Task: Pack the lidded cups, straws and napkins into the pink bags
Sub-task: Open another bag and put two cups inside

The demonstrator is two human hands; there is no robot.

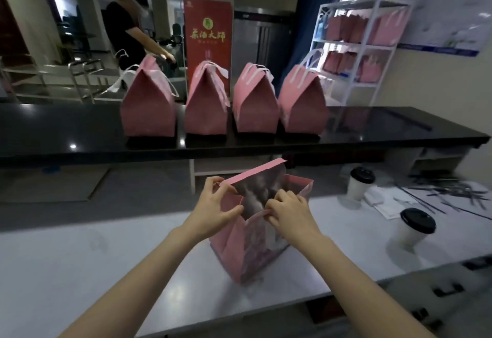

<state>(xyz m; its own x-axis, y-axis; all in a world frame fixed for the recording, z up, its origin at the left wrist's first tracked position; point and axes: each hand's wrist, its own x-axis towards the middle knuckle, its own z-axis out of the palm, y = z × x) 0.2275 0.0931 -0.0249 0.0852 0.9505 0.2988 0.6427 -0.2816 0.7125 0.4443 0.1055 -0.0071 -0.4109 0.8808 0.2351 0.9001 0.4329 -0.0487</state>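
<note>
Upright near the front edge of the white table [80,263], tabletop wide to its left and lidded cups [414,227] well apart rightward, the pink bag [239,255] has its open rim pinched by the left hand [213,212] and the right hand [291,216].

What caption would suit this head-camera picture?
Left hand and right hand pinch the rim of an open pink bag on the white table.

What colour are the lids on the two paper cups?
Black; the lids top white cups, seen in the head view.
</note>
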